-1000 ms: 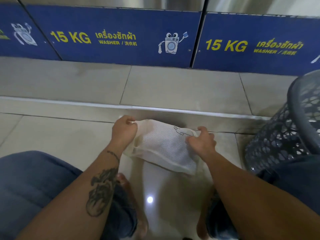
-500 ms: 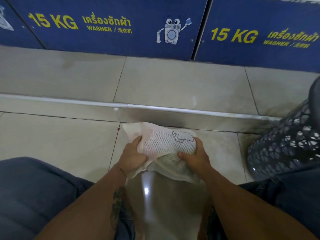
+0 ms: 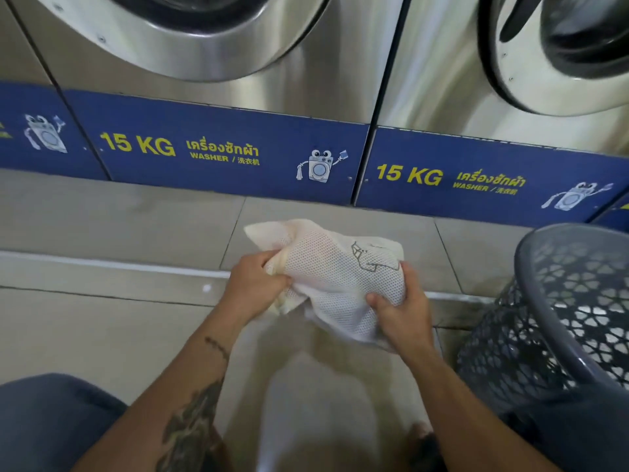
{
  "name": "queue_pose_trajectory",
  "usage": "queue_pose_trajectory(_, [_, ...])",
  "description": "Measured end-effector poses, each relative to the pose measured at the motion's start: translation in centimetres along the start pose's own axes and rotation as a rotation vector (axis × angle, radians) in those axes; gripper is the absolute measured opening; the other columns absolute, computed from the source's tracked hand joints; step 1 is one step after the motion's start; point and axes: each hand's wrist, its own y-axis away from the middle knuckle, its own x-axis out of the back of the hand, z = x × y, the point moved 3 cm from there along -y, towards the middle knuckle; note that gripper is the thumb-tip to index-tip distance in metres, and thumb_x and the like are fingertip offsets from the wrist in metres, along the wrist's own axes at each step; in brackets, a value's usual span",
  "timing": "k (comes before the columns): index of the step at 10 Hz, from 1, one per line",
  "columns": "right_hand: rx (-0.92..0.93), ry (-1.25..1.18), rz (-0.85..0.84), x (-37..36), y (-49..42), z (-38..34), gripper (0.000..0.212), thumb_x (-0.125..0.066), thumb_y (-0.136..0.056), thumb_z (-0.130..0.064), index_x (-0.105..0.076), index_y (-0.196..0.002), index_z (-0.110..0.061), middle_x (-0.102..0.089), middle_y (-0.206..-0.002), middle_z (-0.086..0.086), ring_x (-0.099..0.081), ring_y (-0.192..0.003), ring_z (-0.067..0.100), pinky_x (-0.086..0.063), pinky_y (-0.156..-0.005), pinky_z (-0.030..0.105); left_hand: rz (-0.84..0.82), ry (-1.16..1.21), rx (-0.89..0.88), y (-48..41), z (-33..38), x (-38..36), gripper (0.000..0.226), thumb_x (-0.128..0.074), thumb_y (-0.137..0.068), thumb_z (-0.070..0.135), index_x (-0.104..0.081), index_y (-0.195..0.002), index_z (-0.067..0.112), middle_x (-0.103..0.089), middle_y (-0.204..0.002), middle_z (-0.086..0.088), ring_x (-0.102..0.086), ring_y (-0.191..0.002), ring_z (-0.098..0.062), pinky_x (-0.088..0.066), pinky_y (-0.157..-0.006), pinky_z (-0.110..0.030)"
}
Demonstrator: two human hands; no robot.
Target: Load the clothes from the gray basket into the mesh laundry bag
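I am seeing the left hand (image 3: 253, 284) closing its fingers around the left edge of the mesh laundry bag (image 3: 337, 277), bunching the cream fabric there. The right hand (image 3: 403, 311) is clamping the bag's lower right portion, thumb pressing on the mesh face. The two hands are holding apart from each other, with the bag spanning between them, lifted above the tiled floor (image 3: 102, 321).

The bag is lying with its long axis running from upper left to lower right; one corner is pointing up-left toward the washers, and the opposite end is drooping below the right hand. A printed shirt outline (image 3: 372, 257) is facing upward.

The gray basket (image 3: 558, 321) is standing just right of the right forearm, its perforated wall visible. Two steel washers (image 3: 238, 52) with blue "15 KG" panels (image 3: 218, 155) are standing beyond the bag.
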Motion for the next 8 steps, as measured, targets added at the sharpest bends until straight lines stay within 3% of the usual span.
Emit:
queue_pose_trajectory(1, [0.115,-0.031,0.081,0.5,-4.3,-3.5,0.082,-0.081,-0.077,-0.021,-0.041,-0.148,-0.03,-0.061,-0.136,0.0,-0.058,-0.122,0.023,-0.046,-0.107,0.042,0.023,0.008,-0.082,-3.9,4.0,1.0,0.048,-0.071,-0.058,0.026,-0.073,-0.105,0.037,-0.072,-0.083,0.015,-0.068,-0.079,-0.008,-0.046,-0.063,-0.022])
queue_pose_trajectory(2, [0.132,0.063,0.051,0.0,-10.5,-6.0,0.085,-0.08,-0.079,-0.025,-0.036,-0.153,-0.026,-0.059,-0.141,0.005,-0.055,-0.127,0.027,-0.044,-0.107,0.04,0.02,-0.042,-0.105,-9.2,6.5,0.6,0.031,-0.07,-0.063,0.021,-0.07,-0.09,0.035,-0.069,-0.082,0.011,-0.064,-0.081,-0.016,-0.044,-0.063,-0.024])
queue_pose_trajectory(3, [0.037,0.108,-0.137,-2.6,-17.0,-6.0,0.081,-0.069,-0.09,-0.041,-0.025,-0.158,-0.033,-0.047,-0.152,0.009,-0.047,-0.136,0.029,-0.036,-0.106,0.037,-0.062,-0.184,-0.052,-15.6,5.3,-1.4,0.028,-0.071,-0.067,0.027,-0.064,-0.093,0.032,-0.065,-0.088,0.011,-0.058,-0.083,-0.016,-0.038,-0.058,-0.021])
queue_pose_trajectory(4, [-0.102,0.309,-0.381,-6.8,-20.7,-2.9,0.078,-0.048,-0.094,-0.065,-0.006,-0.158,-0.048,-0.014,-0.167,0.011,-0.027,-0.149,0.041,-0.023,-0.12,0.05,-0.239,-0.387,0.025,-20.0,1.4,-4.3,0.066,-0.07,-0.073,0.047,-0.052,-0.135,0.031,-0.059,-0.132,-0.001,-0.057,-0.108,-0.023,-0.046,-0.085,-0.032])
queue_pose_trajectory(5, [-0.112,0.454,-0.407,-8.7,-21.4,-1.4,0.08,-0.045,-0.091,-0.071,0.002,-0.154,-0.055,-0.003,-0.166,0.008,-0.025,-0.147,0.047,-0.025,-0.119,0.056,-0.387,-0.679,0.203,-21.6,-0.6,-4.7,0.103,-0.056,-0.074,0.075,-0.005,-0.155,0.037,-0.019,-0.163,-0.006,-0.024,-0.144,-0.039,-0.026,-0.114,-0.051])
queue_pose_trajectory(6, [-0.166,0.529,-0.543,-7.6,-21.3,-2.9,0.081,-0.041,-0.092,-0.072,0.007,-0.154,-0.053,0.008,-0.168,0.009,-0.015,-0.15,0.05,-0.022,-0.121,0.061,-0.457,-1.036,0.309,-21.7,1.9,-2.7,0.106,-0.049,-0.072,0.081,0.001,-0.155,0.035,0.014,-0.164,-0.01,0.001,-0.148,-0.041,-0.017,-0.114,-0.061])
queue_pose_trajectory(7, [-0.2,0.633,-0.669,-4.5,-21.5,-6.6,0.076,-0.036,-0.096,-0.069,0.002,-0.157,-0.045,0.014,-0.168,0.016,-0.003,-0.152,0.051,-0.014,-0.122,0.061,-0.424,-1.15,0.245,-20.7,8.0,-0.5,0.101,-0.053,-0.077,0.067,-0.005,-0.155,0.025,0.02,-0.162,-0.01,-0.002,-0.149,-0.035,-0.021,-0.112,-0.06])
queue_pose_trajectory(8, [-0.184,0.622,-0.653,-0.7,-20.5,-11.6,0.071,-0.039,-0.097,-0.062,-0.014,-0.159,-0.037,0.008,-0.17,0.01,-0.007,-0.155,0.042,-0.015,-0.124,0.055,-0.462,-1.113,0.067,-18.9,14.7,1.7,0.079,-0.052,-0.083,0.05,-0.023,-0.151,0.022,-0.006,-0.162,-0.01,-0.019,-0.145,-0.032,-0.028,-0.111,-0.05])
